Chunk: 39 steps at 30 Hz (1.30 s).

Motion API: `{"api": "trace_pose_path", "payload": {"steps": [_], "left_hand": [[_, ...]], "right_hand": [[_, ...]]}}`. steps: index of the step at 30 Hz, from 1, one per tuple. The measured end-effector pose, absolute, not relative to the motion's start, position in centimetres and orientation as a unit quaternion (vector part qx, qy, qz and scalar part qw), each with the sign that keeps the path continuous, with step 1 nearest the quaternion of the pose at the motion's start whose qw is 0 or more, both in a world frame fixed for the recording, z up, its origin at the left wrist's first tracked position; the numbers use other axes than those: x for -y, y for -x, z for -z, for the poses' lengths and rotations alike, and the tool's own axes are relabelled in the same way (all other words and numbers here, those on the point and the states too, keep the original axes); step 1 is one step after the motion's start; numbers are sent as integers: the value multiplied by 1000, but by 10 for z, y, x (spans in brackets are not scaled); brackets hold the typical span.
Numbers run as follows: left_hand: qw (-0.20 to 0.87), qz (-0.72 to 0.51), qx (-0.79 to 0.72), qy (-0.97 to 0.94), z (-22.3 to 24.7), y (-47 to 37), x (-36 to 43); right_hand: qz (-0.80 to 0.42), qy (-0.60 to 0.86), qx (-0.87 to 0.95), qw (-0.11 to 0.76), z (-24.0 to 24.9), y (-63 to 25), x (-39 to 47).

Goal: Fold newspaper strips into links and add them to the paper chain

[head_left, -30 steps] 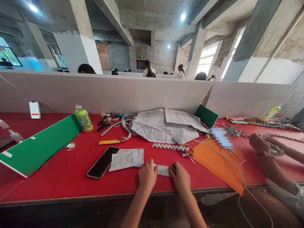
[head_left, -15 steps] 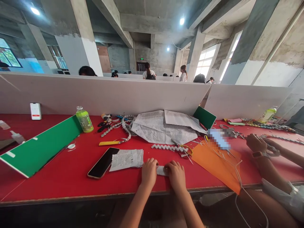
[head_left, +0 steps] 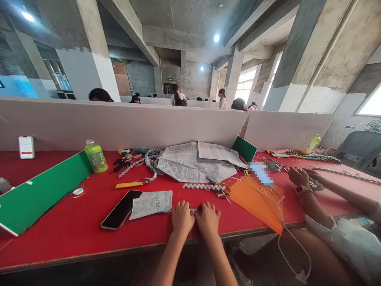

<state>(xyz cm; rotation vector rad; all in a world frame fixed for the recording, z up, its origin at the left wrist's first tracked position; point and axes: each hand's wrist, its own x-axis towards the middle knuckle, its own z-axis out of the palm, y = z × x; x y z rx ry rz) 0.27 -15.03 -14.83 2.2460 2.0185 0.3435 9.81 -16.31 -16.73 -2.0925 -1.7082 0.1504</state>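
My left hand (head_left: 182,218) and my right hand (head_left: 208,217) lie close together at the front of the red table. Both have their fingers curled over a small folded newspaper strip (head_left: 193,211), pressing it to the tabletop. Only a sliver of the strip shows between the hands. To the left is a stack of cut newspaper pieces (head_left: 150,205), its edge touching a black phone (head_left: 121,209). Just beyond my hands lies a zigzag chain of folded paper (head_left: 205,186), with scissors with yellow handles (head_left: 228,188) at its right end.
Large newspaper sheets (head_left: 184,161) spread behind. An orange sheet (head_left: 258,202) with a white cable lies right; beyond it a co-worker's hands (head_left: 303,178) hold a woven chain. A yellow-handled cutter (head_left: 129,185), a green bottle (head_left: 96,158) and a green board (head_left: 44,194) stand or lie left.
My hands have moved closer together over the paper strip, covering most of it. The whole view has shifted, so the table appears further left.
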Motion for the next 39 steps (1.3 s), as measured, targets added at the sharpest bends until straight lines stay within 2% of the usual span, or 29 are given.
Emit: {"api": "trace_pose_path", "payload": {"steps": [12,25,30,39], "left_hand": [[63,-110,-648,-751,155,6,165],[94,-133,-652,-740,167,11,163],[103,-103,-659,-738,166,11,164],[84,-120,-657,-740,169,11,166]], "right_hand": [[-103,739,599,290,175,-95,185],[-147,717,608,307,174,-106,189],[-173,708,609,313,174,-112,188],[-182,688,616,338,178,-119,186]]}}
